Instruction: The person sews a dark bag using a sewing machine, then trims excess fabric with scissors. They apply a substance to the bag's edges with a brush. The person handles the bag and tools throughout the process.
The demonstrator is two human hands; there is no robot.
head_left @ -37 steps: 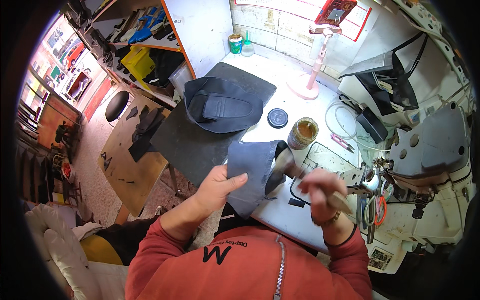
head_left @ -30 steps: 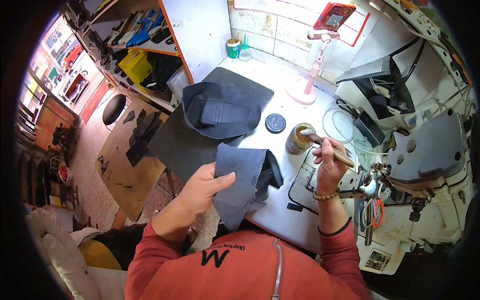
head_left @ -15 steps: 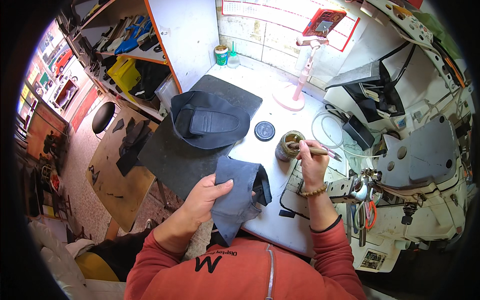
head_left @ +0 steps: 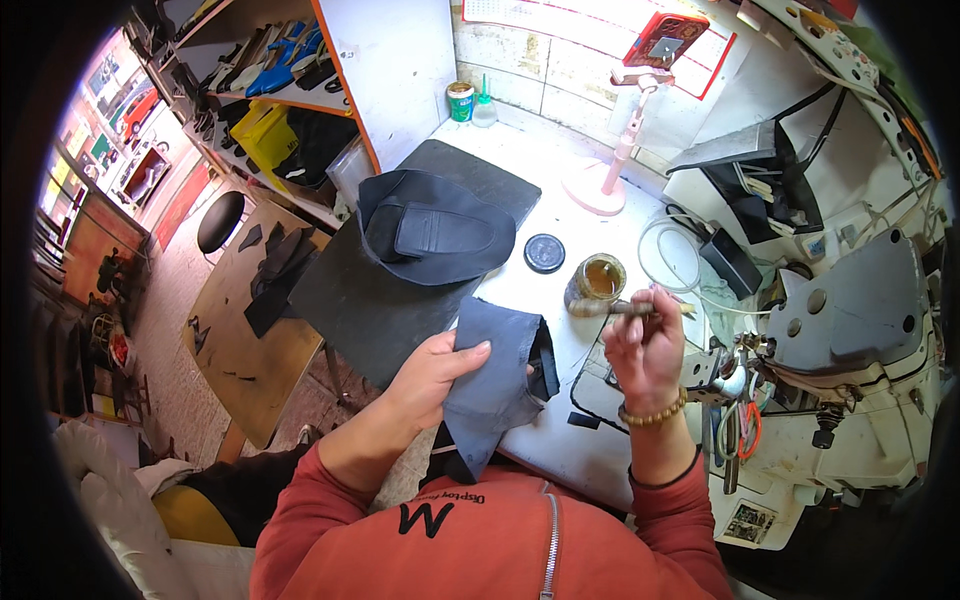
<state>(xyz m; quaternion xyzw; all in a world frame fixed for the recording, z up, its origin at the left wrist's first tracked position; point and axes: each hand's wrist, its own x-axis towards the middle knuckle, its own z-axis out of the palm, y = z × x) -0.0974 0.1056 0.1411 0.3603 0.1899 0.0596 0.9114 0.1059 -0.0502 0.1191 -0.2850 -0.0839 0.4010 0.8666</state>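
Observation:
My left hand [head_left: 430, 375] grips a dark grey-blue leather shoe upper [head_left: 492, 365] by its left side, thumb on top; black lining shows at its right edge. In my right hand [head_left: 652, 350] is a glue brush [head_left: 598, 308], held nearly level, its bristle end pointing left. The brush is just in front of an open glass jar [head_left: 600, 275] of amber liquid, which looks like glue. Left of the jar lies a round black lid [head_left: 544, 253]. Another black leather upper [head_left: 455, 232] rests on a dark mat [head_left: 350, 295] beyond my left hand.
A sewing machine [head_left: 840, 320] stands at the right, with orange-handled scissors [head_left: 750, 430] beside it. A pink phone stand [head_left: 600, 190], green tin [head_left: 460, 103] and small bottle [head_left: 484, 112] stand at the back. Leather scraps [head_left: 278, 270] lie on a low board at left.
My right hand has lifted the brush out of the jar and turned it, bristles now pointing left. The left hand still holds the upper. The whole view has shifted slightly.

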